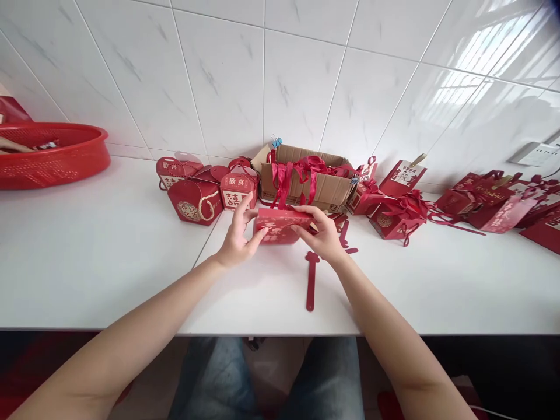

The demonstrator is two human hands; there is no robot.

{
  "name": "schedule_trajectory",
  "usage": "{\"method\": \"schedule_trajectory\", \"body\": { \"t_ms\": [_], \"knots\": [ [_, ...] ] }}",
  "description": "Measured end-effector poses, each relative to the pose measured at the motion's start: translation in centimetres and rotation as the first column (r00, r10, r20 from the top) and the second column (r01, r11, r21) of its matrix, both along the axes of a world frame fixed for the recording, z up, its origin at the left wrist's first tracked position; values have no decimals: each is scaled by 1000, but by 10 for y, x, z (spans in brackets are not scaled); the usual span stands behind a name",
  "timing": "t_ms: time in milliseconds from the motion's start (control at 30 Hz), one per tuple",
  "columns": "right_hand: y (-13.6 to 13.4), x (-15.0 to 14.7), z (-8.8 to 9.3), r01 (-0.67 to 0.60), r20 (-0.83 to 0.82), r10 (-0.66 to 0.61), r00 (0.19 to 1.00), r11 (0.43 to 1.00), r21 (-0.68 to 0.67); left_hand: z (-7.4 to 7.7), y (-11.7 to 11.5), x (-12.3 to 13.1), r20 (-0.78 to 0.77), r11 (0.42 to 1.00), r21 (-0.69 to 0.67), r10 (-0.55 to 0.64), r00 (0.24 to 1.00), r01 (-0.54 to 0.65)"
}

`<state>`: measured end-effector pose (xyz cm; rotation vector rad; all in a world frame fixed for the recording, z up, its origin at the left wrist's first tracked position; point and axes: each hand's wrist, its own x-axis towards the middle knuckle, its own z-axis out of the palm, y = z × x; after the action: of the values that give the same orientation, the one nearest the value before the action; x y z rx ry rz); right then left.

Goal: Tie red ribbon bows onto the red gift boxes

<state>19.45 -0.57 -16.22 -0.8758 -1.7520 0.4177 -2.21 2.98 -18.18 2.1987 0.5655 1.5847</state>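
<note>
Between my two hands I hold a red gift box (280, 226) with pale printed lettering, raised over the white table. My left hand (241, 234) grips its left end, thumb on the front face. On the right end, my right hand (321, 234) has its thumb on the front and its fingers along the top edge. A flat dark-red card strip (311, 283) with a shaped head lies on the table below my right hand. More red strips (345, 233) lie behind that hand, partly hidden by it.
An open cardboard box (301, 189) draped with red ribbons stands against the tiled wall. Red gift boxes (195, 201) stand to its left, and ribbon-tied boxes (398, 214) to its right. At the far left is a red plastic basket (56, 166). More red boxes (490, 201) crowd the far right.
</note>
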Motion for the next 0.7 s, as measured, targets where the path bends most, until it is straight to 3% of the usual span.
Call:
{"method": "schedule_trajectory", "body": {
  "t_ms": [67, 133, 300, 467, 700],
  "knots": [
    [-2, 0, -2, 76, 58, -84, 995, 988, 137, 1, 2, -2, -63, 981, 186, 63, 996, -51],
    [-3, 0, -7, 80, 86, -102, 991, 969, 236, 3, 1, -4, -141, 958, 285, 88, 986, -45],
    [-9, 0, -19, 59, 159, -108, 981, 956, 286, 12, -6, -4, -289, 960, 280, 74, 954, 11],
    [-10, -1, -21, -15, 170, -44, 984, 944, 331, 15, -10, -4, -258, 945, 327, 56, 965, 32],
    [-9, -5, -24, 7, 166, -58, 984, 956, 293, 16, -13, -1, -241, 932, 362, 92, 966, 2]
  ]
}}
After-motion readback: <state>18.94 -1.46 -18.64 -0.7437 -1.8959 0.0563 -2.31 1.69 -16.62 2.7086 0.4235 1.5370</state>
